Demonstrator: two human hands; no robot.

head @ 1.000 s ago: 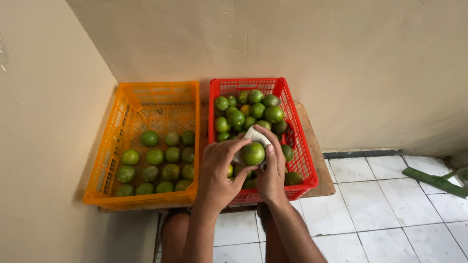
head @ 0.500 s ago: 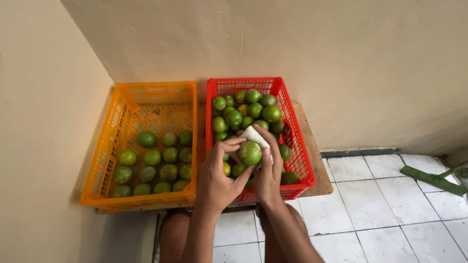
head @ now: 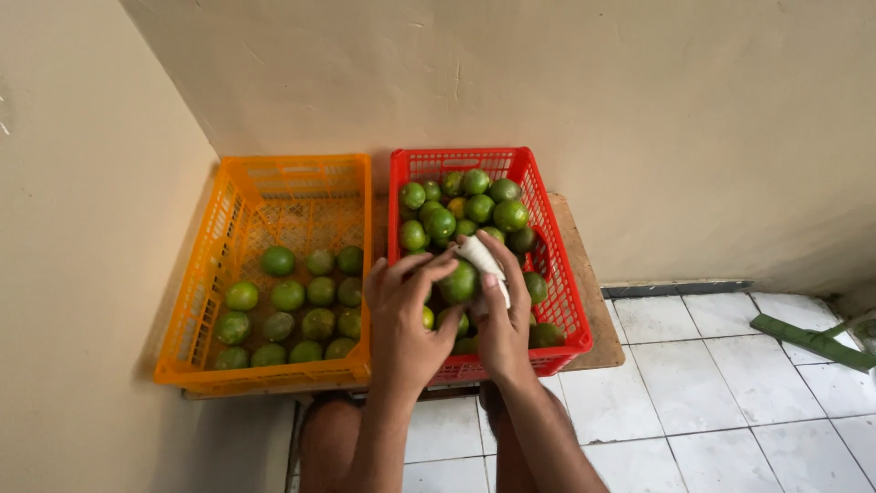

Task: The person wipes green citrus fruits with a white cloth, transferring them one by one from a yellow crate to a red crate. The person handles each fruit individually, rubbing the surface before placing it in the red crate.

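- The cream wall fills the back of the view, and a second wall closes in on the left to form a corner.
- The white tiled floor spreads out at lower right, with a green flat strip lying on it near the right edge.
- The wooden worktop sits low in the corner, carrying two crates side by side.
- The orange crate is on the left, its floor about half covered with green citrus fruit gathered toward the near end.
- The red crate is on the right, touching the orange one, and it's piled high with more green fruit.
- The left hand hovers over the red crate's near end, fingers curled around the left side of a green fruit in hand — gripping it.
- The right hand closes on the same fruit from the right, pressing a white cloth against its top.
- That held fruit sits between both hands, just above the heap in the red crate.
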